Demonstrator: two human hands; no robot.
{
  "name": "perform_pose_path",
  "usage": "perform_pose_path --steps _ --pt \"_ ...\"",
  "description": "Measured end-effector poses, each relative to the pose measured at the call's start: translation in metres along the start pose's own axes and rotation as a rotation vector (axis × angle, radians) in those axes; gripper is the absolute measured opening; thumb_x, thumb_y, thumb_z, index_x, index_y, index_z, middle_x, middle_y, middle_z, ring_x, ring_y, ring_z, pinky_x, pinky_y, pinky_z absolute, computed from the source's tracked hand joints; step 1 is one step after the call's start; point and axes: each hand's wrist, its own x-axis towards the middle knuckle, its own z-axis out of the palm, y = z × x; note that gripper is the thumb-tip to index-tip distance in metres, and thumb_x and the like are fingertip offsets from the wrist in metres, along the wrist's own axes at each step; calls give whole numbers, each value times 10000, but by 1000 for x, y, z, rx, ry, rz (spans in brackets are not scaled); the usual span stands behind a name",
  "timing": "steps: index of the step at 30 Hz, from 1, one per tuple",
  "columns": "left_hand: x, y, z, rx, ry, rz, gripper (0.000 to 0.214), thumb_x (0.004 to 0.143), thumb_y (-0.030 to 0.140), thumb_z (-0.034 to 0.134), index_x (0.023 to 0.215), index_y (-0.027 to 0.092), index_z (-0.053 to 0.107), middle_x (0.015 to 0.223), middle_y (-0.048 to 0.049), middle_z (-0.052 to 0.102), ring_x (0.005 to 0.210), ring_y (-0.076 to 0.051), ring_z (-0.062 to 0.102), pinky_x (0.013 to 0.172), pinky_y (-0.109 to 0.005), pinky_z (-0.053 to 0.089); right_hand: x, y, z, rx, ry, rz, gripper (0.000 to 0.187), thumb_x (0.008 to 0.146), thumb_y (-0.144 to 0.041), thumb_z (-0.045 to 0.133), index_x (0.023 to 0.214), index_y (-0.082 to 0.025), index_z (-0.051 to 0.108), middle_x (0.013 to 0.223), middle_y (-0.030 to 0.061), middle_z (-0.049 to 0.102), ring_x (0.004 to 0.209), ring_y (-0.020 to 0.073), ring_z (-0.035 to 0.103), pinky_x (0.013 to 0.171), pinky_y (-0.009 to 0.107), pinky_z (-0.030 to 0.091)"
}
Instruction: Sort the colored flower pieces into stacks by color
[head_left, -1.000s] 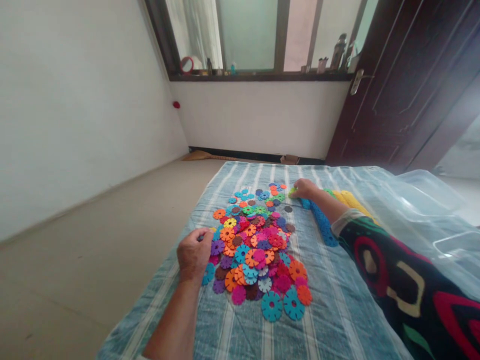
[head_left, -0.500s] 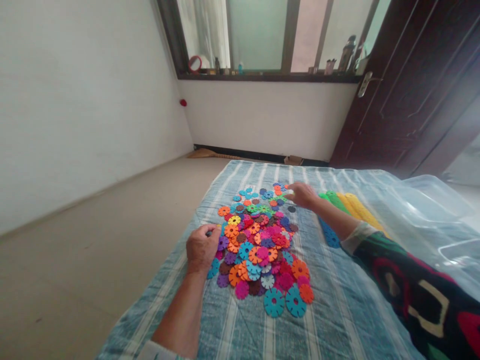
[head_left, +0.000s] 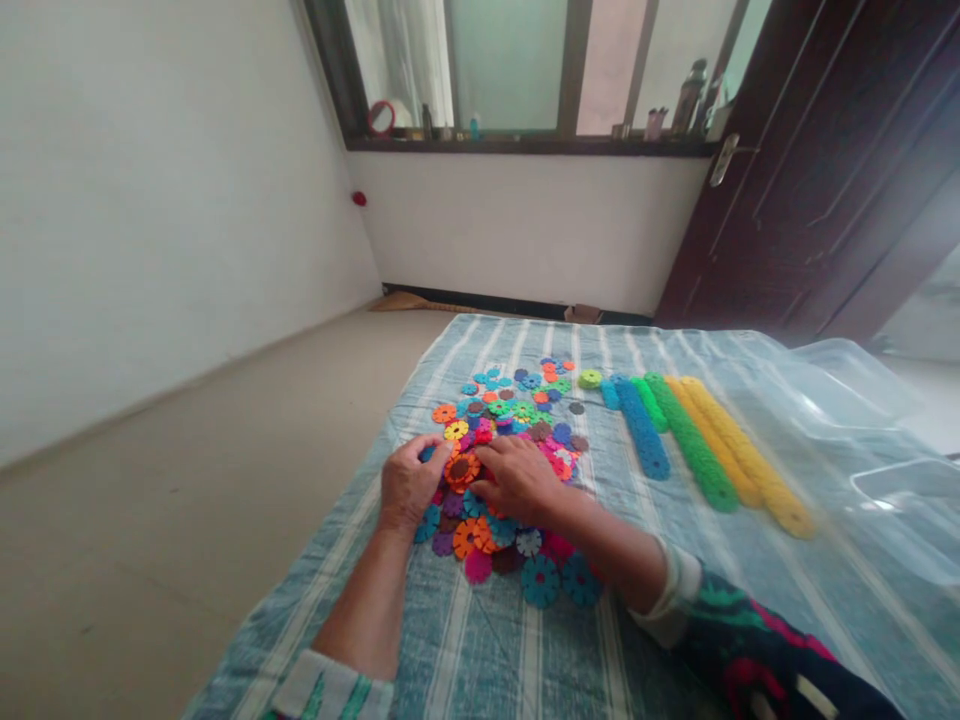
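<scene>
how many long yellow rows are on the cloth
2: the left yellow row, next to the long green row, and the right yellow row, just beside the left one.

Washed blue with white stripes across the cloth (head_left: 465,650). Orange, magenta, turquoise, purple, brown, green and yellow over the notched discs (head_left: 463,470). Blue, green or yellow, one colour apiece, along the disc columns (head_left: 641,430); lime on the short stack (head_left: 589,379). Near-black patterned in crimson and green on the right sleeve (head_left: 750,630), whitish at its cuff (head_left: 675,595). Dark reddish brown over the door (head_left: 795,180).
</scene>
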Motion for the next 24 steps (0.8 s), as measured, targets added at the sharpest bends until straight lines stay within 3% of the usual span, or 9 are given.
perform_pose_path --steps 7,17,21,24 --pt "2 -1 2 22 -44 1 397 711 466 570 939 169 701 974 -68 719 926 -227 644 886 -322 476 -21 -17 7 -3 37 -52 341 860 -406 573 1137 -211 541 1145 87 571 1030 232 521 871 361 413" --pt "2 -9 9 44 -96 147 447 629 340 639 1033 152 674 1133 -79 667 1063 -230 598 991 -342 437 -47 -21 2 6 96 -272 147 888 -319 537 958 -206 599 953 48 605 872 183 539 769 296 406" --pt "3 -12 10 34 -108 145 420 638 301 604 1021 146 676 1131 -75 666 1070 -229 595 1002 -345 427 -45 7 -8 -38 151 -156 229 922 -220 445 768 -186 611 771 33 596 752 157 524 713 280 363" --pt "3 -11 10 44 -116 137 383 639 280 589 984 145 684 1137 -73 663 1074 -224 592 1011 -341 414 -38 33 -12 -64 185 12 262 905 -174 440 725 -171 629 802 58 608 813 173 529 737 287 361"
